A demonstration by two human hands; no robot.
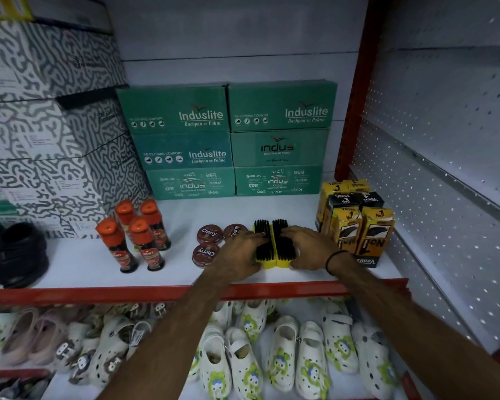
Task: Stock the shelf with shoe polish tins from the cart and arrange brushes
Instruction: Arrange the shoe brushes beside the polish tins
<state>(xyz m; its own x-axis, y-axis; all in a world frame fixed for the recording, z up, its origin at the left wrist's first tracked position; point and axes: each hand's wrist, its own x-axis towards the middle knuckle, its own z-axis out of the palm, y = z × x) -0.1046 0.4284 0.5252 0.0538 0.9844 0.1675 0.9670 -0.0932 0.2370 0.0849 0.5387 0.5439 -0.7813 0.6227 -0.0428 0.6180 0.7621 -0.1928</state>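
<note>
Two yellow-backed brushes with black bristles lie side by side on the white shelf (70, 269). My left hand (240, 255) grips the left brush (261, 229) from its left side. My right hand (311, 249) grips the right brush (280, 226) from its right side. Three round brown Cherry polish tins (210, 233) lie flat just left of my left hand; one of them sits nearer the shelf's front edge (204, 254). The brushes' near ends sit a little back from the red shelf lip.
Several orange-capped polish bottles (133, 238) stand left of the tins. Yellow and black Venus boxes (355, 223) stand at the right. Green shoe boxes (228, 140) are stacked at the back, patterned boxes and black shoes (15, 252) at the left. White clogs (243, 356) fill the lower shelf.
</note>
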